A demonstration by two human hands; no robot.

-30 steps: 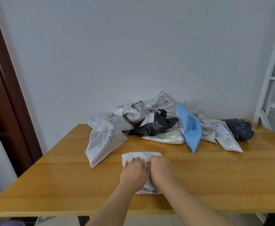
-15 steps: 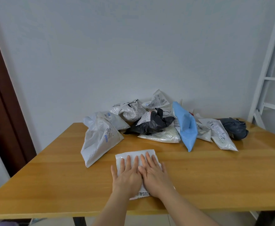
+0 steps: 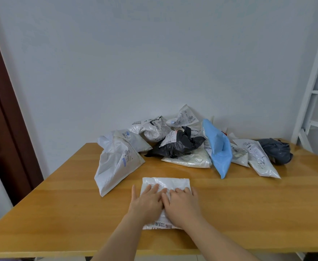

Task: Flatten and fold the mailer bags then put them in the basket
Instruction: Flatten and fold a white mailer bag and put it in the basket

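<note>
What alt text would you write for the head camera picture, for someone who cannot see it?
Two hands, left hand and right hand, press flat on a white mailer bag on a wooden table. Behind it lies a heap of crumpled mailer bags, white, black and one blue mailer bag, against a pale wall.

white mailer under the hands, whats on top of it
Both hands, left hand and right hand, press flat on the white mailer; its middle is hidden beneath them.
</note>
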